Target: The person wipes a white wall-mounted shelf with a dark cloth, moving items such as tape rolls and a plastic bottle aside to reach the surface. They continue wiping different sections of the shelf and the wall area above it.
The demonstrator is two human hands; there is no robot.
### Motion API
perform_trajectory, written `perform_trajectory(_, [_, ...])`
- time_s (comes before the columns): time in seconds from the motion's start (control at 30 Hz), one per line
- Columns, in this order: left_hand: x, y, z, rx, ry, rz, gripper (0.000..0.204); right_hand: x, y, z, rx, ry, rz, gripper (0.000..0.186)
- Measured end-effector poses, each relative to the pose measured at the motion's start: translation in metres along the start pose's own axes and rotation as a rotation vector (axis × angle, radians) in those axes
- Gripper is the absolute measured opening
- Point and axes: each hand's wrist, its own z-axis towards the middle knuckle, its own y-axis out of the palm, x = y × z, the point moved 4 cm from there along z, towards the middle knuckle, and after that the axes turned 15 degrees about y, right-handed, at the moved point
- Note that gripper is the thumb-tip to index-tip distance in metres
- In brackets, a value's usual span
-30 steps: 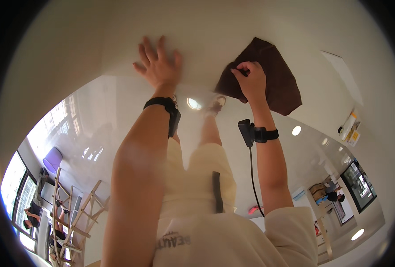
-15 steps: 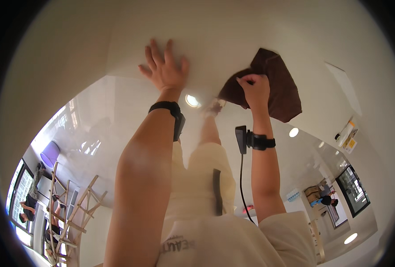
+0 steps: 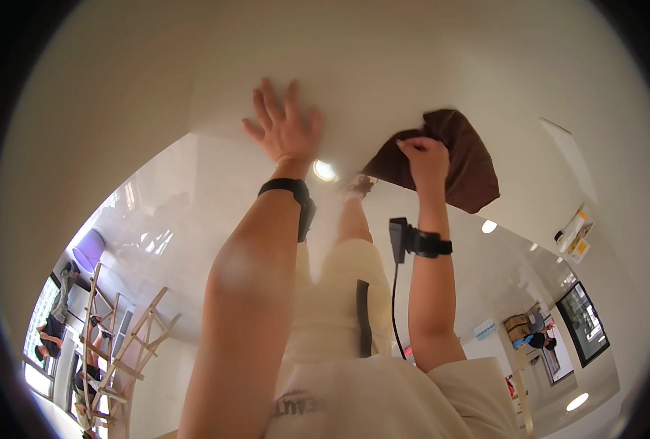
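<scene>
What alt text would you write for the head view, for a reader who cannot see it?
A person's right hand presses a dark brown cloth against a pale wall, while the left hand rests flat, fingers spread, beside it. Both wrists wear black bands; the glossy floor reflects lights.

A pale cream wall [image 3: 354, 51] fills the upper half of the view, plain and evenly lit. Below it runs a glossy white floor [image 3: 171, 212] that mirrors the ceiling lights: one bright round glare [image 3: 325, 170] sits near the centre, a smaller one [image 3: 489, 227] at three o'clock, and another [image 3: 578, 402] at five o'clock. At eight o'clock a wooden folding rack [image 3: 116, 340] stands near a window [image 3: 43, 344], with a purple seat [image 3: 87, 252] just above it. At four o'clock there is a dark-framed window [image 3: 582, 333] with a brown box [image 3: 519, 325] beside it. A yellow and white package [image 3: 575, 238] lies at three o'clock near the wall.
</scene>
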Motion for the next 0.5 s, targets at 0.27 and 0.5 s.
perform_trajectory(0.27, [0.000, 0.003, 0.003, -0.139, -0.036, -0.038, 0.059, 0.010, -0.017, 0.006, -0.075, 0.120, 0.104, 0.022])
perform_trajectory(0.5, [0.003, 0.000, -0.003, -0.128, -0.019, -0.043, 0.060, -0.064, 0.067, -0.040, 0.001, -0.266, -0.234, 0.026])
